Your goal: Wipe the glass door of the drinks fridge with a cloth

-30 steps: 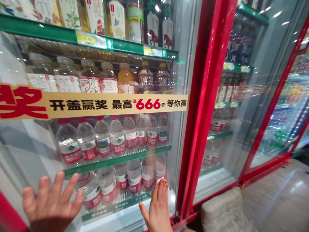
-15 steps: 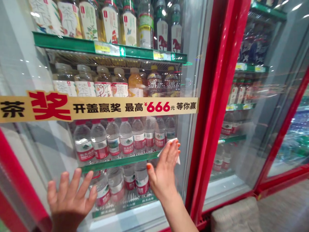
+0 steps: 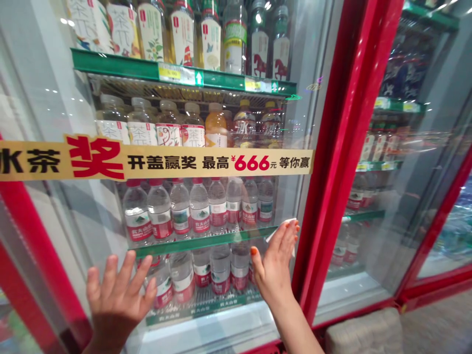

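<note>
My left hand lies flat against the glass door of a drinks cooler, fingers spread, holding nothing. My right hand presses a white cloth or tissue to the same glass, next to the red door frame. Only the cloth's edges show around my fingers. Behind the glass stand rows of bottled water with red labels and caps. A yellow promotional banner runs across the door above my hands.
Green shelf edges carry bottled teas and drinks behind the glass. A second cooler door stands to the right. A beige padded seat sits low at the cooler's base, beside a grey floor.
My right hand has risen and slid right along the glass towards the red frame, the cloth under it. My left hand has shifted right, and the view has swung left.
</note>
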{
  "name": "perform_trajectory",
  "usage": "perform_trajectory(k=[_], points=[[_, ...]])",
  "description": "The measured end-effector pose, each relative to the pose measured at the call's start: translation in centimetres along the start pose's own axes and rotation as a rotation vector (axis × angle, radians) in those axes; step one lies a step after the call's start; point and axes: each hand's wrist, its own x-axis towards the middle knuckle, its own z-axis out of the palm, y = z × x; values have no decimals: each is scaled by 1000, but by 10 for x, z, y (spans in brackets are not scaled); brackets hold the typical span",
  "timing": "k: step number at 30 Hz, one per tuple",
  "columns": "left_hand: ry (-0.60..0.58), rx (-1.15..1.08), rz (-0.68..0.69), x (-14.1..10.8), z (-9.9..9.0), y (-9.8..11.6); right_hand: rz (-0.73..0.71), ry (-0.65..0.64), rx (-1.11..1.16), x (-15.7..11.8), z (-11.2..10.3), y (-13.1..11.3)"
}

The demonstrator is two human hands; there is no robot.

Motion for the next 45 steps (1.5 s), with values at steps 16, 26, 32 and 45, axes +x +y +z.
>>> perform_trajectory(k=[16, 26, 32, 45], points=[[33, -17, -14, -3, 2, 0, -213, 12, -170, -72, 25, 2], [-3, -94, -147, -13, 7, 0, -124, -103, -74, -77, 24, 0], [-11, -172, -264, -3, 2, 14, -139, -67, -84, -76, 26, -3], [-2, -1, -89, -7, 4, 5, -123, -87, -52, -75, 28, -6]])
